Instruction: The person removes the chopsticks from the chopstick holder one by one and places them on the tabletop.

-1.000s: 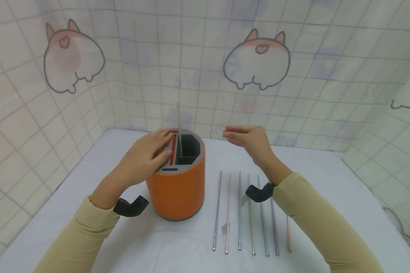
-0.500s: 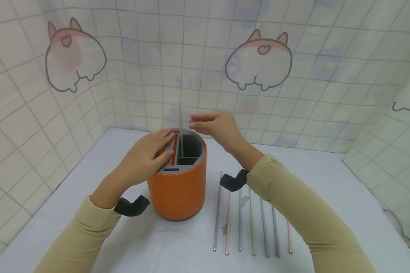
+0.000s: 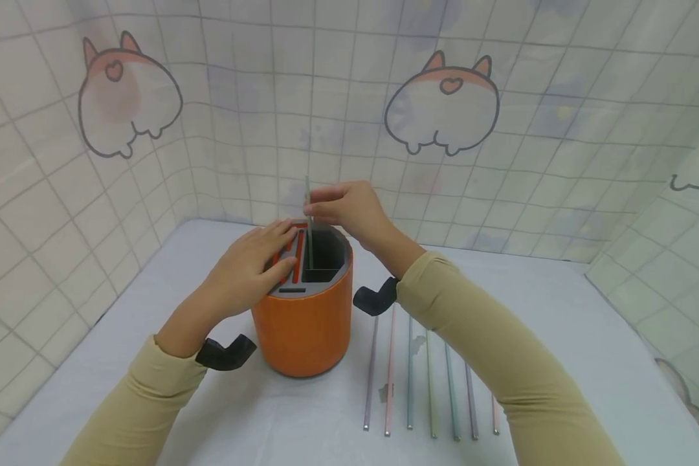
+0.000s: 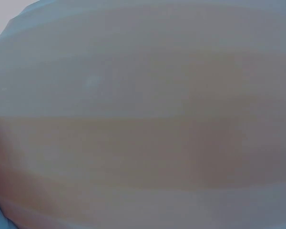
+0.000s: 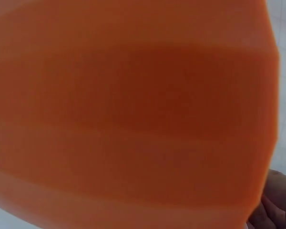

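An orange round holder (image 3: 303,336) with a grey slotted top stands left of the middle in the head view. My left hand (image 3: 241,268) rests on its top, fingers extended over the slots. A thin pale green stick (image 3: 310,249) stands upright in the holder's large dark compartment. Above the rim, my right hand (image 3: 349,210) pinches this stick between thumb and fingers. The holder's orange wall (image 5: 133,119) fills most of the right wrist view, with part of the right hand (image 5: 276,200) at the lower right. Only a blurred pale surface (image 4: 143,95) shows in the left wrist view.
Several thin pastel sticks (image 3: 410,388) lie side by side on the white table (image 3: 221,414), right of the holder. My right sleeve (image 3: 489,349) covers their far ends. A tile-patterned curtain (image 3: 256,97) hangs behind and at both sides.
My right hand has moved left from above the loose sticks to the upright green stick, and its fingers have closed on it. The left hand and the holder stay in place.
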